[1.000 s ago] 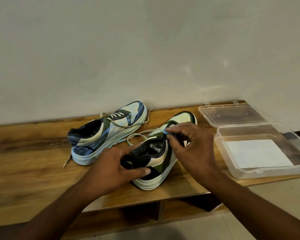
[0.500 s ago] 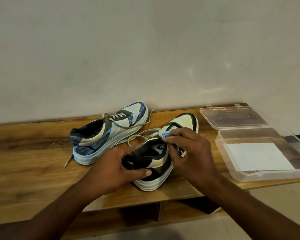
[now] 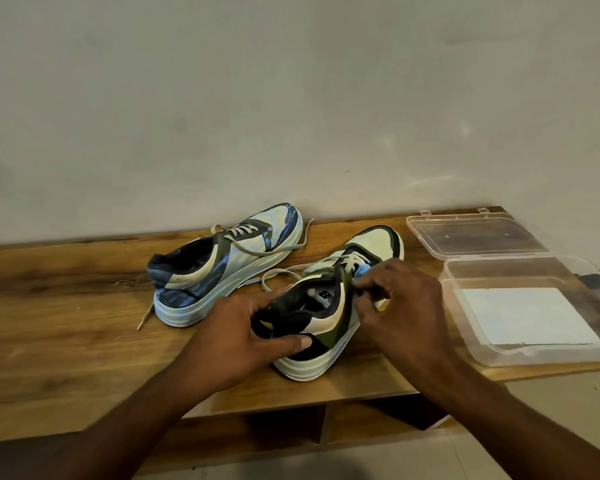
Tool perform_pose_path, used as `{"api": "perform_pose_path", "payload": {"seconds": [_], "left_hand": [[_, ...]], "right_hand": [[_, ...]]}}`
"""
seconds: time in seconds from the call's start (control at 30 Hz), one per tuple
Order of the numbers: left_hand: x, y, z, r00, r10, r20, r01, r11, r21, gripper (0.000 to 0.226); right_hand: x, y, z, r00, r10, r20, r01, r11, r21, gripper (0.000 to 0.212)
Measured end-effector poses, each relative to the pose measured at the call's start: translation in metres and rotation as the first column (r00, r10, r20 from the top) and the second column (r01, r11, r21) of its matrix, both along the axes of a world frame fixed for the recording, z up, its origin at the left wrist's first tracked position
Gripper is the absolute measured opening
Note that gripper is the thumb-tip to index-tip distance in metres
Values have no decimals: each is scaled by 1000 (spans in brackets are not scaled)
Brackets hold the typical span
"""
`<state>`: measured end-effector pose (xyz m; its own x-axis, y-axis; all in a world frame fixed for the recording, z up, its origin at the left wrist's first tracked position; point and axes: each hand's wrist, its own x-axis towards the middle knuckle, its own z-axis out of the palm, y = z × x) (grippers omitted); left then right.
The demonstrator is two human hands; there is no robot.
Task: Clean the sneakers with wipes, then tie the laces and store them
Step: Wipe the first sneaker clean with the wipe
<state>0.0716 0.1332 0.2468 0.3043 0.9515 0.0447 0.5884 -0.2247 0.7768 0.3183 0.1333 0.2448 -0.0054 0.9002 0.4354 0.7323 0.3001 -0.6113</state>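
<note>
Clearly the cleaning is only partway: the left hand (image 3: 246, 336) grips the heel of the near sneaker (image 3: 329, 306) on the wooden shelf (image 3: 66, 327) while the right hand (image 3: 400, 303) pinches a small blue wipe (image 3: 362, 270) against its side by the laces. Both shoes, including the far sneaker (image 3: 222, 265), lie unlaced, so tying and storing in the clear box (image 3: 534, 310) seem yet to come.

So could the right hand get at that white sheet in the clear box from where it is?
Probably yes: the clear box lies open beside the right hand, nothing covers the white sheet, though the fingers pinch something blue.
</note>
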Motion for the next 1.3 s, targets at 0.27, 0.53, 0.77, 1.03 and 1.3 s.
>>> {"api": "perform_pose_path", "payload": {"seconds": [0.27, 0.53, 0.77, 1.03, 1.3], "left_hand": [[14, -2, -5, 998, 48, 35, -50, 998, 40, 54], [39, -5, -19, 989, 124, 79, -128, 990, 51, 56], [75, -7, -27, 975, 115, 190, -110, 993, -41, 65], [105, -5, -28, 969, 107, 222, -107, 994, -13, 52], [120, 0, -27, 981, 132, 139, -142, 988, 66, 58]], "right_hand": [[19, 14, -5, 995, -84, -63, 78, 993, -83, 26], [37, 30, 2, 958, -192, -212, 182, 981, -65, 21], [33, 30, 16, 944, -187, -271, 201, 979, 25, 19], [42, 29, 26, 920, -207, -333, 244, 967, 75, 17], [41, 20, 36, 905, -133, -405, 223, 958, 183, 15]]}}
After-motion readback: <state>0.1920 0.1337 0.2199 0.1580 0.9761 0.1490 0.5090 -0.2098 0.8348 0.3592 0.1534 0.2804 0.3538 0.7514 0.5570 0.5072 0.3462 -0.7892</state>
